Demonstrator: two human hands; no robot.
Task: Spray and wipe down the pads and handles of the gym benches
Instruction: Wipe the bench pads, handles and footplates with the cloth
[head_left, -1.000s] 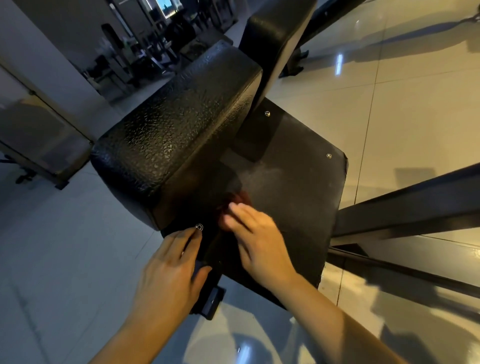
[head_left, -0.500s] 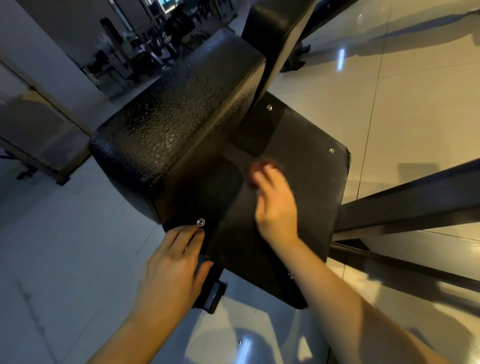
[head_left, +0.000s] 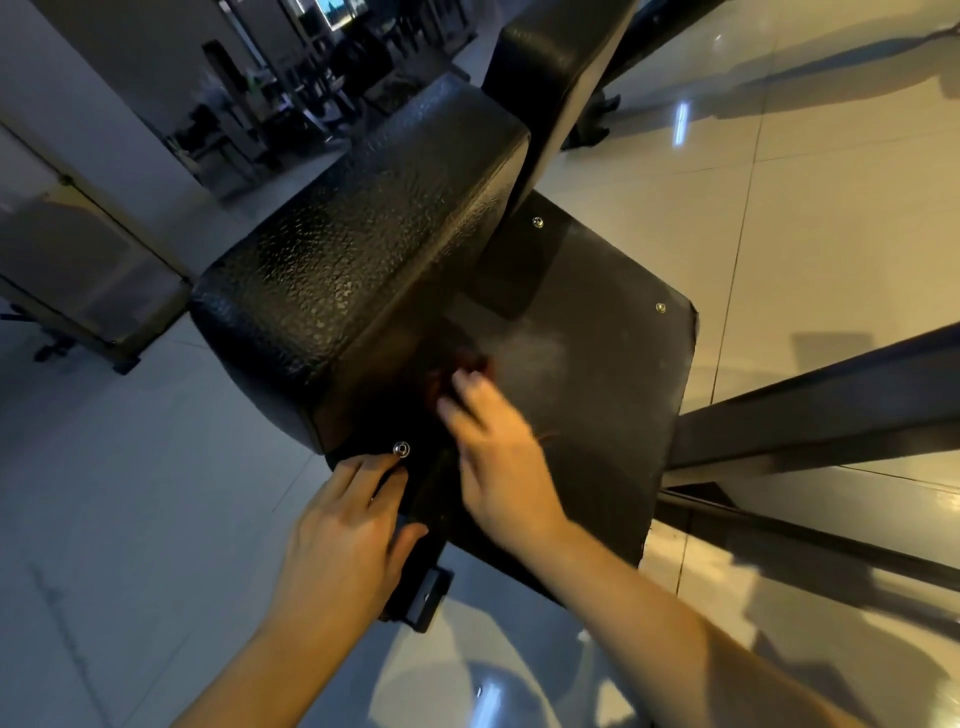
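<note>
Under everything we see the glossy tiled floor (head_left: 831, 182), and over it the gym bench, whose thick textured black pad (head_left: 363, 249) runs from the near left up toward the far middle. Fixed against that pad is a flat black panel (head_left: 597, 415) with a pale, hazy smear near its middle, and a dark steel frame beam (head_left: 831, 410) crosses at the right. Our left hand (head_left: 343, 540) rests on the panel's near-left corner with its fingers stretched out and holding nothing, the thumb lying along the edge. Our right hand (head_left: 498, 467) is blurred, but its fingers look laid out fairly flat, pressing a reddish cloth (head_left: 467, 364) onto the panel just beside the pad. A small metal bolt (head_left: 400, 448) sits just beyond the left fingertips. We see no spray bottle. We judge the main risk to be the cloth catching on that bolt or bunching where the panel meets the pad, which would pull it from under flat fingers. A hard stroke could also knock the knuckles against the pad's edge, and runoff could slick the shiny floor.
</note>
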